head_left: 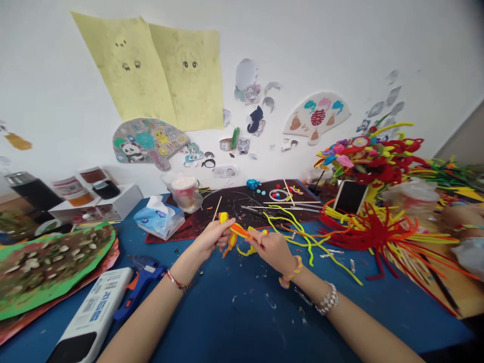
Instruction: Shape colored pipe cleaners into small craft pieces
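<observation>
Left hand (pixel 214 237) pinching one end of orange-yellow fuzzy strip (pixel 239 231), right hand (pixel 273 248) gripping the other end, strip between them above blue table (pixel 234 312). Yellow-green stems (pixel 302 242) just beyond right hand, red stem bundle (pixel 380 229) farther right. Tissue pack (pixel 159 218) left of left hand; blue glue gun (pixel 140 286) nearer the person, beside left forearm

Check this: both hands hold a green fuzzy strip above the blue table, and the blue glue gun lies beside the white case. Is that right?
No: the head view shows the left hand and right hand holding an orange-and-yellow strip, not a green one. The rest stands.
</observation>
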### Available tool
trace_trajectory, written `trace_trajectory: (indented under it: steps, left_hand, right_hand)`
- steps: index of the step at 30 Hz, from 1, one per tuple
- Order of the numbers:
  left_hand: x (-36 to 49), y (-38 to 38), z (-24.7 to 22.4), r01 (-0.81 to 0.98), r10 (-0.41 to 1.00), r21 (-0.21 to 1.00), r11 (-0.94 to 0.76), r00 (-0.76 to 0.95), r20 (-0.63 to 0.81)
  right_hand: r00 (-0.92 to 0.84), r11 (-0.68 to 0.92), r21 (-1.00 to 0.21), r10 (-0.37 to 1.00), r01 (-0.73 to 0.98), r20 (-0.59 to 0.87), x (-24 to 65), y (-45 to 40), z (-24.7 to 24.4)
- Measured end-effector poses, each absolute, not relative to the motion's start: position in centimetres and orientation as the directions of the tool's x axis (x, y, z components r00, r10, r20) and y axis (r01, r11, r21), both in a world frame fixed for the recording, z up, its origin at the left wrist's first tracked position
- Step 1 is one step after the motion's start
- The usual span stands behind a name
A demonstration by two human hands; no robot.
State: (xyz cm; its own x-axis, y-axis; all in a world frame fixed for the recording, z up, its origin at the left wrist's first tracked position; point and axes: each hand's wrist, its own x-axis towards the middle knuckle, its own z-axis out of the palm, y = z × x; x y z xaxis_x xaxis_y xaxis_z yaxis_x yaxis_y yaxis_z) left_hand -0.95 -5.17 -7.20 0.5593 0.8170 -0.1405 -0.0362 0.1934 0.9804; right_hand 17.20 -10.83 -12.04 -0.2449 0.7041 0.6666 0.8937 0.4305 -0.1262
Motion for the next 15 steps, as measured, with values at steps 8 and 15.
trace_trajectory:
  steps: [8, 15]
  left_hand:
    - [-0.7, -4.5, -8.3, 0.333, 0.971, 0.924, -0.189, 0.201, 0.126]
    - [-0.8, -5.1, -8.1, 0.384, 0.913, 0.831, -0.402, 0.237, 0.332]
  right_hand:
    - [-0.325, 0.551, -0.163, 0.678, 0.818, 0.659, 15.9, -11.9, -12.3]
    - [-0.261, 0.528, -0.519, 0.825, 0.672, 0.501, 15.4, -12.2, -11.5]
